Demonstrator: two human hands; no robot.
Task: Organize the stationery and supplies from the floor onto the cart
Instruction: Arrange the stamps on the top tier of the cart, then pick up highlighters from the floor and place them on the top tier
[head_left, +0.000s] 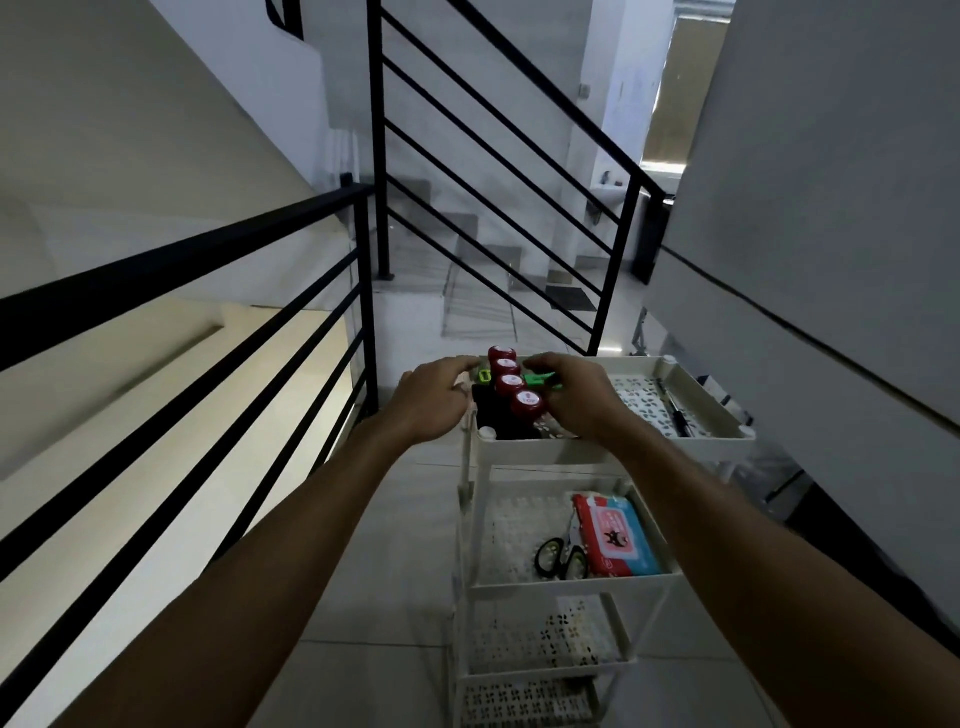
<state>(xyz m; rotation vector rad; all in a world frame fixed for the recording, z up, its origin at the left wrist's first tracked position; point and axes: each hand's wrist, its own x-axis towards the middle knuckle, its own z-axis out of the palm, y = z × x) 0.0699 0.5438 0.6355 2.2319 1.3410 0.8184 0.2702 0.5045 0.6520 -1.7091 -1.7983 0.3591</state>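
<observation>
A white tiered cart (540, 449) stands in front of me on the tiled floor. In its top tray stand several dark red bottles (511, 382) with white caps in a row, beside a black item (491, 410) and a bright green item (540, 379). My left hand (431, 397) reaches over the tray's left rim, fingers near the bottles. My right hand (569, 395) curls over the green item just right of the bottles; the grip itself is hidden. On the second tier lie black-handled scissors (558, 556) and a red and blue wipes pack (618, 535).
A second white tray (727, 415) holding a dark pen adjoins the top tray on the right. Black stair railings (208, 332) run along the left and behind the cart. A grey wall (831, 234) stands to the right. Two lower cart tiers (550, 639) show below.
</observation>
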